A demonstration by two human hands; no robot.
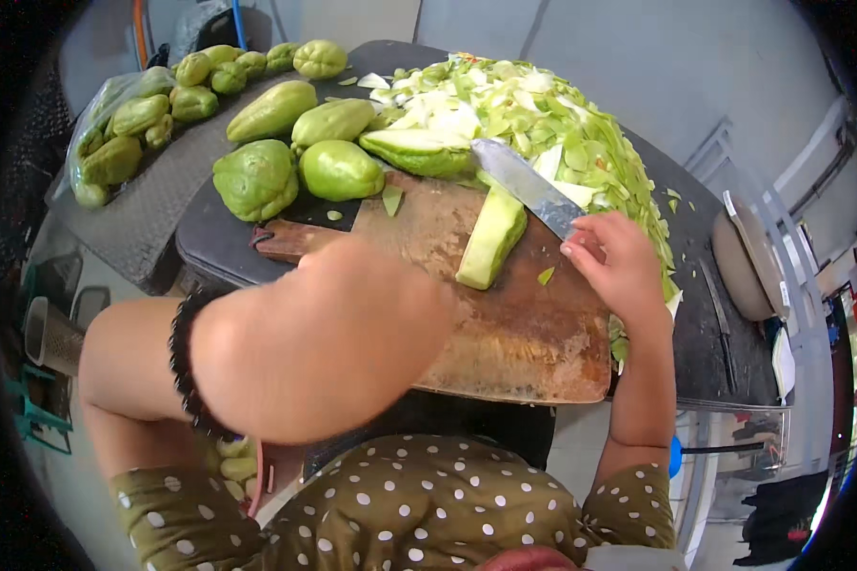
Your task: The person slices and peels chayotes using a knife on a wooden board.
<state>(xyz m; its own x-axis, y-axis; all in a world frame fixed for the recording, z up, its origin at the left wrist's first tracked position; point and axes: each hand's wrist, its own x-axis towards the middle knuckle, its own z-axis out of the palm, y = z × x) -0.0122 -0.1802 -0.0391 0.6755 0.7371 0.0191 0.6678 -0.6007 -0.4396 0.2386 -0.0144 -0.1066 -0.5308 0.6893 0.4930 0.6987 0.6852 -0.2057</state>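
Observation:
My right hand (607, 260) grips a wide-bladed knife (525, 182), its blade pointing up and left over the far edge of a wooden cutting board (535, 350). Just below the blade, a peeled piece of chayote (493, 239) lies on the board. My left hand (336, 335), blurred and raised close to the camera, covers the board's lower left part; its fingers are mostly hidden, so whether it holds anything cannot be told. A partly peeled chayote (421, 151) rests at the board's far edge. Unpeeled chayotes (339, 170) sit left of it.
A large heap of peelings (578, 128) spreads behind and right of the board. More chayotes fill a clear plastic bag (114, 153) at the far left. A thin knife (720, 325) lies on the right of the black table (693, 285), near a tan bowl (743, 260).

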